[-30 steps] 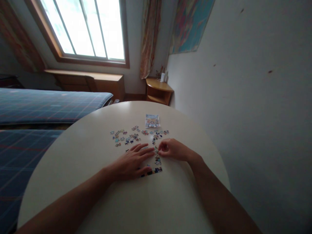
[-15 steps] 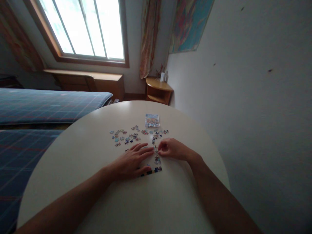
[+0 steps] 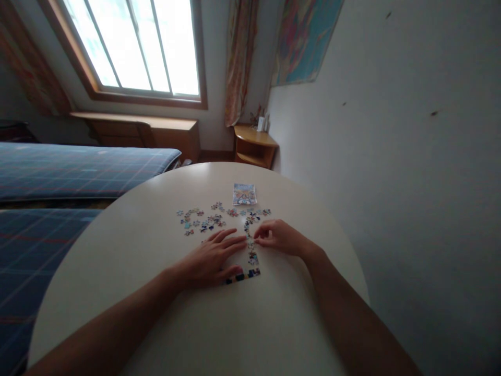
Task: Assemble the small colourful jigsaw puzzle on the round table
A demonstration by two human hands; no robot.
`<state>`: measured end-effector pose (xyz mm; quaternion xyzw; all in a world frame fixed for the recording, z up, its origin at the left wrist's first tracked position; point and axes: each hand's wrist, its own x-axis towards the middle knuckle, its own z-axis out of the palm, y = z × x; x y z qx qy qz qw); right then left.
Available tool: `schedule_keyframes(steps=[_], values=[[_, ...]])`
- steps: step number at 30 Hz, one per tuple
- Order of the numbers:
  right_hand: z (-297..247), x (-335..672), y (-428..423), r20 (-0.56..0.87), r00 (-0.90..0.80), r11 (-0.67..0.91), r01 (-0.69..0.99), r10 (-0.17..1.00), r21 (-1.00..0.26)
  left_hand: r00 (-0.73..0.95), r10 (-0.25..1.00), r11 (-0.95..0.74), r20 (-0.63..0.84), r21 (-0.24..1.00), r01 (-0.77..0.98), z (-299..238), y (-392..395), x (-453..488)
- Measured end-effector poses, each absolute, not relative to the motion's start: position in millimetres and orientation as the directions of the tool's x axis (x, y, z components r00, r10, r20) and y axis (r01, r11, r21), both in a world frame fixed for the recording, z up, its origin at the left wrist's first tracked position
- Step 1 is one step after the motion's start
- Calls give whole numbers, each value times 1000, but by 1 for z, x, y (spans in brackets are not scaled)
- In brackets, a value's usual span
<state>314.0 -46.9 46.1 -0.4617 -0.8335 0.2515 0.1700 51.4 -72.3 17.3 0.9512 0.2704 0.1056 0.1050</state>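
My left hand [image 3: 211, 261] lies flat with its fingers spread, over part of a jigsaw puzzle. The fingertips reach the column of puzzle pieces [image 3: 252, 257], and the thumb rests by the dark bottom strip of joined pieces [image 3: 240, 278]. From the other side, my right hand [image 3: 282, 238] has its thumb and index finger curled together at the column's right edge. Whatever is between those fingertips is too small to make out. Several loose puzzle pieces [image 3: 215, 220] are scattered beyond my left hand. The pieces under my left palm are hidden.
A small printed picture sheet [image 3: 245, 194] lies on the round white table [image 3: 195, 326], beyond the pieces. Blue plaid mattresses [image 3: 78, 169] are on the left. A wall [image 3: 410, 198] runs along the right, and a wooden corner shelf [image 3: 256, 137] stands behind the table.
My right hand has shifted slightly, with its thumb and index finger changing their curl at the column. My left hand stays almost in place.
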Motion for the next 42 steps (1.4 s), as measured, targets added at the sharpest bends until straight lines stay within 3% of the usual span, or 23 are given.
schedule_keyframes(steps=[6, 11, 17, 22, 33, 42], values=[[30, 335, -30, 301, -315, 426, 783, 900, -454, 815, 566, -810, 126, 272, 520, 20, -71, 50], [21, 338, -26, 236, -321, 394, 824, 917, -408, 812, 556, -817, 179, 296, 495, 15, -68, 49], [20, 329, -24, 292, -279, 383, 827, 915, -410, 819, 554, -815, 149, 298, 497, 15, -67, 50], [15, 314, -28, 280, -418, 499, 787, 864, -364, 805, 573, -807, 151, 273, 523, 12, -66, 50], [11, 314, -35, 257, -355, 431, 822, 899, -372, 603, 752, -657, 265, 238, 715, -4, -53, 29], [13, 309, -42, 258, -304, 390, 822, 917, -416, 444, 821, -547, 358, 275, 790, -6, -51, 25]])
